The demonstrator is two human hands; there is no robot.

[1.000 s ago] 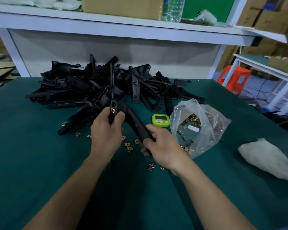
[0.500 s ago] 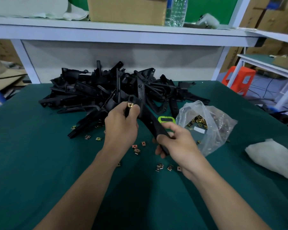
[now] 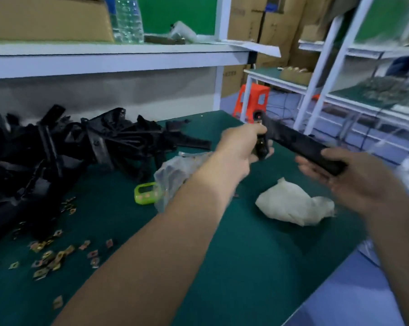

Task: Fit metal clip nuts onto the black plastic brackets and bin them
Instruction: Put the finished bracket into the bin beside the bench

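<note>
The tabletop's (image 3: 257,267) right edge runs diagonally from near centre to far right, with bare green cloth inside it. Loose clip nuts (image 3: 50,257) are scattered near left. A white bundle (image 3: 293,205) lies midway, right of a green timer (image 3: 146,192). Above and beyond the bundle, both hands hold one black bracket (image 3: 300,144) in the air. Its long axis slants from far left to near right. The left hand (image 3: 241,147) is curled round the far end, and the blurred right hand (image 3: 358,184) wraps the near end. The bracket pile (image 3: 69,149) sits far left.
</note>
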